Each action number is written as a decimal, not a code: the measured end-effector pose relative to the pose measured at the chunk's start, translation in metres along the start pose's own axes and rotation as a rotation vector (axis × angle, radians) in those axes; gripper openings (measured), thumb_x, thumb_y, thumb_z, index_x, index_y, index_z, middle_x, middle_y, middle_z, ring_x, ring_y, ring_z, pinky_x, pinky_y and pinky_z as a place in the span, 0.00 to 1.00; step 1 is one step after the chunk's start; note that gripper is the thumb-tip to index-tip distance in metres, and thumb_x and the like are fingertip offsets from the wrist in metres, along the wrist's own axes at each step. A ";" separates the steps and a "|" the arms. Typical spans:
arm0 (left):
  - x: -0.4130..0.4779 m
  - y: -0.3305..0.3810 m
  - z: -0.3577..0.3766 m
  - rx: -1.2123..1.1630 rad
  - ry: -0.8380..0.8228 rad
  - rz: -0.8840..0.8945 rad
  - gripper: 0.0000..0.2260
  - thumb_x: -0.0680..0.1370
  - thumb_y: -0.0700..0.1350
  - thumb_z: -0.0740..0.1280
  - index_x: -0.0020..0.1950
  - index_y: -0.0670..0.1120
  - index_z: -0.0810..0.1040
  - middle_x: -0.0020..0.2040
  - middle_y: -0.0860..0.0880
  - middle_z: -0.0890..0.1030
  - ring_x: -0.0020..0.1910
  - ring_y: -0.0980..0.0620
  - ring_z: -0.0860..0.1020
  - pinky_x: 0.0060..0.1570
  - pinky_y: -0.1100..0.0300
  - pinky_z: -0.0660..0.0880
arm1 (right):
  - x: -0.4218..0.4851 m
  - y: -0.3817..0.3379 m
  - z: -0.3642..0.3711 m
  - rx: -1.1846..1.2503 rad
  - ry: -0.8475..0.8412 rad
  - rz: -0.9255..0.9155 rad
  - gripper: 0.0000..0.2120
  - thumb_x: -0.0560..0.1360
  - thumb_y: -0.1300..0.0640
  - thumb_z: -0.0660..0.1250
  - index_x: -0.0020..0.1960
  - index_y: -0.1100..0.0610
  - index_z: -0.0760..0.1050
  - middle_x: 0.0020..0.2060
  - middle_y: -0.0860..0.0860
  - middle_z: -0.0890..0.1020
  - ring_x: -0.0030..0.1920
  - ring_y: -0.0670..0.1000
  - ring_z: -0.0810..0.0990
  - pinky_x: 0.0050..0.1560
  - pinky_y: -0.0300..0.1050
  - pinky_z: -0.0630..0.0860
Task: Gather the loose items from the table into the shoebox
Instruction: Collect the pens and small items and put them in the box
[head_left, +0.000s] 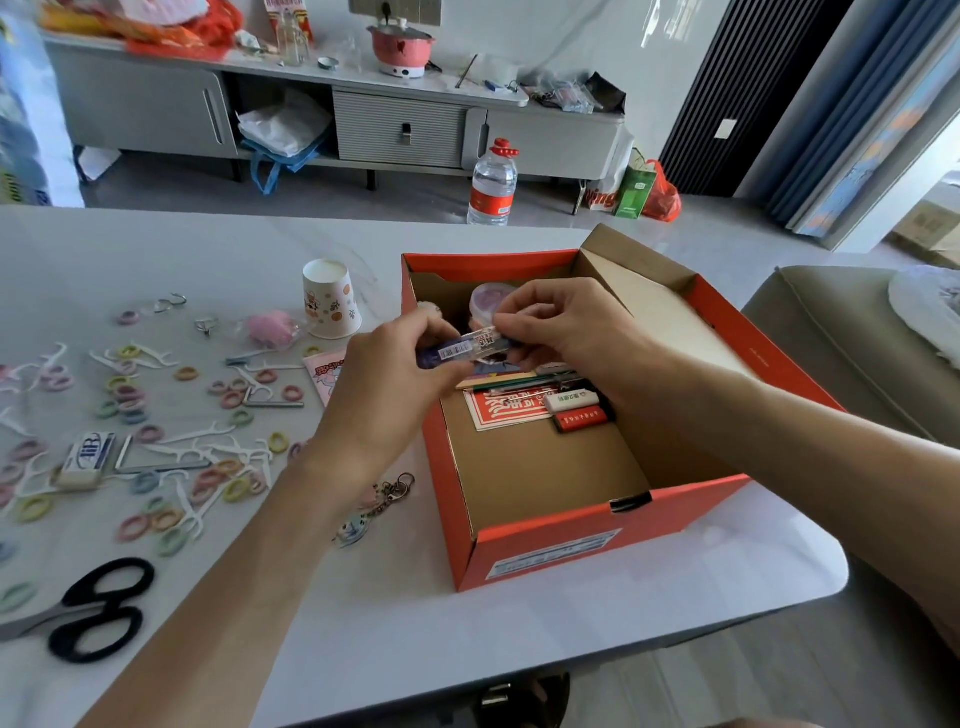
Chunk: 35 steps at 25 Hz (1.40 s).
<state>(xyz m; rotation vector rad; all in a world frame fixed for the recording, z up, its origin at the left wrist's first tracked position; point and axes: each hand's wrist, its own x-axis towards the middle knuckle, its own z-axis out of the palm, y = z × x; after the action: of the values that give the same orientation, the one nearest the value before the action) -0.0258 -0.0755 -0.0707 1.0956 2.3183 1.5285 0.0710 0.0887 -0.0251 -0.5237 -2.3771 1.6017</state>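
- Hands meet over the left wall of the shoebox: your left hand pinches the dark-blue end of a small barcoded packet, your right hand pinches its clear end, and the fingers of both are curled on it.
- Packet hangs just above the rim, at about 10 o'clock of the box, not yet inside.
- To finish well, I judge you should release with the left, carry the packet toward 3 o'clock and lay it flat beside the pens and lighters. The near half of the box floor is bare cardboard.
- Table, pale and glossy, has plenty left at 9 o'clock of the box: hair rings, floss picks, an eraser, scissors, a keychain and a paper cup.
- Room at 12 o'clock: a water bottle stands on the floor before a grey cabinet bearing a pink pot.
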 end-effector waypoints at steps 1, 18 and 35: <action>0.000 -0.001 0.001 -0.003 0.001 -0.019 0.08 0.74 0.44 0.75 0.52 0.49 0.82 0.43 0.54 0.83 0.34 0.64 0.78 0.32 0.71 0.71 | -0.001 0.003 -0.004 -0.040 -0.014 0.005 0.03 0.74 0.57 0.71 0.47 0.56 0.81 0.38 0.51 0.85 0.36 0.46 0.84 0.35 0.34 0.77; 0.003 -0.018 0.008 0.056 -0.032 -0.161 0.10 0.73 0.46 0.74 0.52 0.50 0.78 0.37 0.53 0.75 0.36 0.54 0.74 0.35 0.62 0.67 | 0.045 0.093 -0.015 -1.165 -0.247 -0.138 0.14 0.70 0.50 0.75 0.54 0.51 0.83 0.46 0.47 0.85 0.46 0.47 0.81 0.47 0.43 0.78; 0.004 -0.031 -0.008 -0.103 -0.085 -0.161 0.06 0.75 0.46 0.72 0.50 0.53 0.80 0.37 0.50 0.78 0.30 0.56 0.74 0.30 0.60 0.70 | 0.043 0.080 -0.007 -1.084 -0.144 -0.207 0.12 0.70 0.51 0.75 0.50 0.54 0.80 0.46 0.48 0.81 0.44 0.46 0.76 0.44 0.40 0.72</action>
<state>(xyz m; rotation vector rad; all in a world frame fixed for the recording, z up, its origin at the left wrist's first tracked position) -0.0474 -0.0856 -0.0926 0.9074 2.1871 1.4926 0.0474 0.1398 -0.0970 -0.2923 -3.1188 0.1506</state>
